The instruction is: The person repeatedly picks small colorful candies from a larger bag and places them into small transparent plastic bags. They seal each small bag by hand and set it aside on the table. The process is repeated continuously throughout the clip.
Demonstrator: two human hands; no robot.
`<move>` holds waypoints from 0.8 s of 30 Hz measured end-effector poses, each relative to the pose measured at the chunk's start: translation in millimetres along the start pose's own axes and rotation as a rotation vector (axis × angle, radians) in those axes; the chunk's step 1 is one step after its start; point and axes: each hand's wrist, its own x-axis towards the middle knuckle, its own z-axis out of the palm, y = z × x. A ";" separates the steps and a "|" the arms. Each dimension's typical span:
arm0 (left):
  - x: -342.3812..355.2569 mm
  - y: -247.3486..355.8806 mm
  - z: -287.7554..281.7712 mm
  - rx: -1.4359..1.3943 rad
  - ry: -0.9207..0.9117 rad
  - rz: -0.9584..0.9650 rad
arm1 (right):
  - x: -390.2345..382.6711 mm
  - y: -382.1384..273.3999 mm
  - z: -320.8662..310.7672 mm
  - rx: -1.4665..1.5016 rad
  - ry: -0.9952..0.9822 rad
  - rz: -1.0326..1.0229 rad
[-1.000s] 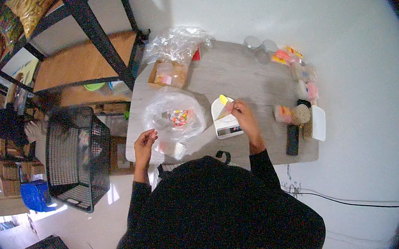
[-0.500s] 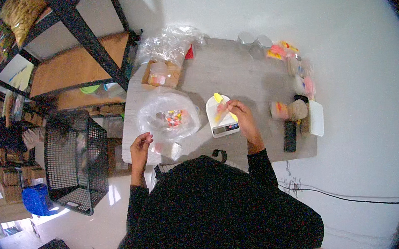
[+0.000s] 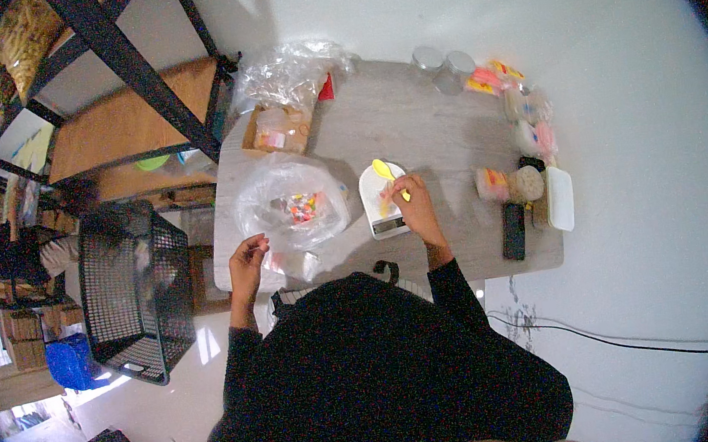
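My right hand (image 3: 402,188) is closed on a yellow spoon (image 3: 382,169) over a white digital scale (image 3: 374,202); a small pinkish clear packet (image 3: 384,202) lies under or against the fingers. My left hand (image 3: 254,250) has its fingers pinched together near the front rim of an open clear plastic bag (image 3: 264,183); what is between them is too small to make out. Small colourful pieces (image 3: 302,207) lie in that bag. A small clear packet (image 3: 307,265) is on the grey table (image 3: 440,134) beside my left hand.
A cardboard box (image 3: 276,134) and crumpled plastic (image 3: 286,68) sit at the back. Jars (image 3: 451,64), pink packets (image 3: 486,78), tubs and a dark oblong item (image 3: 512,230) line the right edge. A black crate (image 3: 131,279) and shelving (image 3: 131,115) stand left; a white wall borders the table.
My right hand has shifted down onto the yellow spoon's handle over the scale. My left hand has moved slightly left, staying pinched. The whole view has shifted slightly with the head.
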 end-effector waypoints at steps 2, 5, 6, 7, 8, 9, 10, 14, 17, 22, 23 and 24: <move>0.8 -0.7 -1.6 0.028 -0.002 0.012 | 0.4 2.4 7.4 0.254 0.013 0.115; 1.9 -3.1 -3.0 -0.027 -0.003 0.005 | 1.3 3.8 13.9 0.158 -0.036 -0.109; 2.1 -4.0 -3.2 -0.015 -0.005 -0.001 | 0.0 3.4 15.9 0.078 -0.062 -0.078; 2.4 -4.7 -3.0 -0.003 -0.009 -0.006 | -2.3 2.4 18.4 0.002 -0.080 -0.050; 3.3 -5.0 -2.4 0.019 -0.005 -0.017 | -3.1 1.5 20.4 -0.091 -0.121 0.034; 4.5 -4.6 -1.3 -0.010 -0.016 0.009 | -3.4 0.7 21.3 -0.186 -0.098 -0.027; 4.8 -3.7 0.4 -0.025 -0.022 0.024 | -5.7 -0.2 21.5 -0.296 -0.100 -0.026; 7.1 9.8 13.1 0.067 -0.046 -0.007 | -7.3 -9.0 22.4 0.062 -0.119 0.021; 8.0 28.1 36.5 0.110 -0.141 0.112 | -7.4 -27.2 14.6 0.212 -0.174 0.045; 7.6 63.4 81.3 0.115 -0.346 0.227 | -14.8 -79.6 -8.5 0.422 -0.300 -0.060; 7.8 69.3 87.6 0.149 -0.382 0.236 | -16.5 -89.4 -11.3 0.465 -0.313 -0.078; 9.1 74.6 91.5 0.094 -0.450 0.164 | -17.4 -97.7 -13.3 0.476 -0.322 -0.052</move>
